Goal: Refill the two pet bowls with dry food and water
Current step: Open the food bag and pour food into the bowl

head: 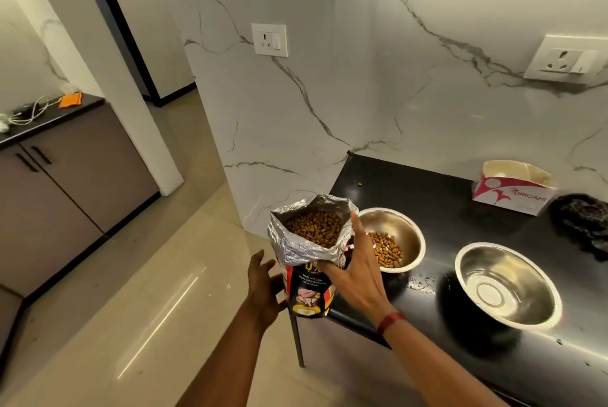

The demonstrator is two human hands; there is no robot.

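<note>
An opened pet food bag (311, 270) with a silver foil lining stands upright at the left edge of the black table (437, 209), full of brown kibble. My right hand (358, 268) grips the bag's right side near the top. My left hand (265, 285) is beside the bag's lower left, fingers spread, just touching or nearly touching it. Right behind the bag sits a steel bowl (399, 229) holding a small heap of kibble (386, 250). A second steel bowl (508, 285) to the right holds no food; whether there is water in it I cannot tell.
A white and red tissue box (513, 189) stands at the back right of the table, next to a dark object (582, 222) at the right edge. One stray kibble (359, 183) lies near the back. Marble wall with sockets behind; a cabinet (65, 196) stands left across the tiled floor.
</note>
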